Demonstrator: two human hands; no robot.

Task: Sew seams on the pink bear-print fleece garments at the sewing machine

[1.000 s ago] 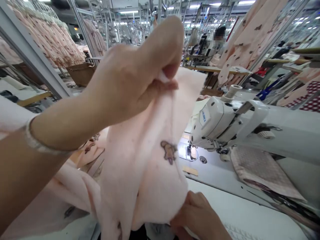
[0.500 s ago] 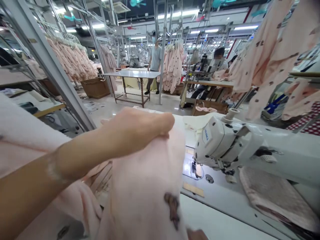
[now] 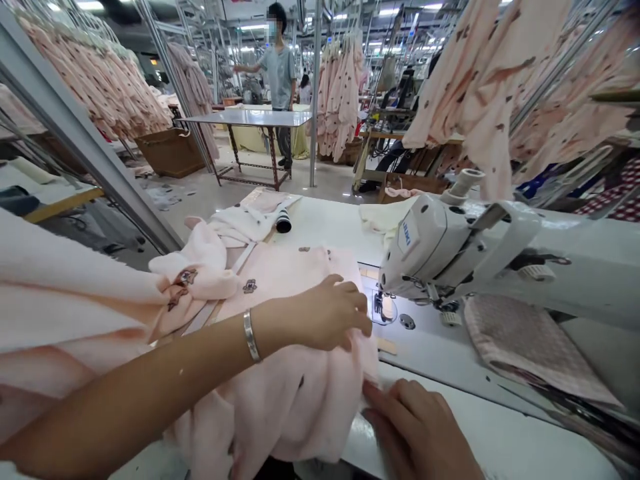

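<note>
while the right hand [image 3: 417, 417] pinches the right edge of the pink cloth [image 3: 280, 270] between thumb and fingers, the left hand [image 3: 325, 313] rests palm down on it, fingers loosely bent; whether these grip any fabric, i cannot tell. the cloth spreads over the left part of the tabletop [image 3: 325, 220] and drapes over its near edge, just beside the machine [image 3: 435, 247]. a dark cone [image 3: 283, 222] sits near the far left corner, a pale scrap [image 3: 380, 217] by the far edge.

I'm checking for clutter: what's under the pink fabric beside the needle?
Beyond the pink fabric, white tabletop shows. What lies directly beneath is covered. The left hand is on top, right hand at its edge.
</note>
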